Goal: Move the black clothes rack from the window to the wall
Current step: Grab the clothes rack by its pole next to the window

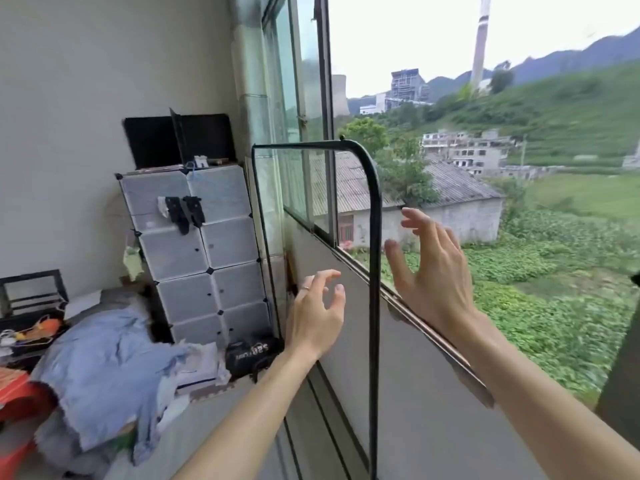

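The black clothes rack point(374, 216) is a thin metal tube frame with a rounded top corner, standing upright along the open window point(485, 168). Nothing hangs on it. Its near post runs down the middle of the view between my two hands. My left hand point(317, 315) hovers just left of that post, fingers curled and apart, holding nothing. To the right of the post, my right hand point(431, 271) is raised with fingers spread, also holding nothing. Neither hand touches the rack. The bare grey wall point(104, 81) is at the left.
A translucent cube cabinet point(194, 251) stands in the corner by the rack's far post, with black panels on top. A black bag point(252, 355) lies at its foot. Blue cloth point(107, 368) is heaped on the floor, beside a red stool point(17, 403) and a black crate point(31, 299).
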The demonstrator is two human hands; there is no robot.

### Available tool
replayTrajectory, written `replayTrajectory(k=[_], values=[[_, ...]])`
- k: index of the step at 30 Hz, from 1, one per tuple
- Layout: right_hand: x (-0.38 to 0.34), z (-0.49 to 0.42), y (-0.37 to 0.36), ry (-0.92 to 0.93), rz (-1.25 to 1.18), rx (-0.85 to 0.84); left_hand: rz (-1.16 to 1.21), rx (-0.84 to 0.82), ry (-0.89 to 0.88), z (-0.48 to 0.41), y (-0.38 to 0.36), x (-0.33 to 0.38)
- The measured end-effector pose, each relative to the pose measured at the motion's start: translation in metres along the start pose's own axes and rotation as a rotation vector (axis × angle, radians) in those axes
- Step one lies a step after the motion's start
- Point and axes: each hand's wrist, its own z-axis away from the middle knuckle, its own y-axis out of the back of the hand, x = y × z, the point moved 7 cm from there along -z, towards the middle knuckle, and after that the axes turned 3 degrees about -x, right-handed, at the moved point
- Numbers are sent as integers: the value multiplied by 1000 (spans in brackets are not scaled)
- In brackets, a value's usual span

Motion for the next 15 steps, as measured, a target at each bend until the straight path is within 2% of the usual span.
replayTrajectory(k=[2, 5, 7, 11, 13, 15], values=[[11, -17, 3, -24, -49, 4, 131, -8, 39, -7, -12, 12], [18, -50, 2, -62, -164, -25, 206, -38, 24, -22, -26, 32], [20, -73, -5, -126, -343, -118, 178, -106, 42, -30, -38, 39], [18, -104, -36, -334, -754, -409, 49, -268, 168, -30, -73, 33], [13, -110, -49, -413, -931, -501, 106, -303, 278, -26, -91, 17], [8, -108, -58, -444, -1017, -504, 262, -324, 400, -22, -107, 4]])
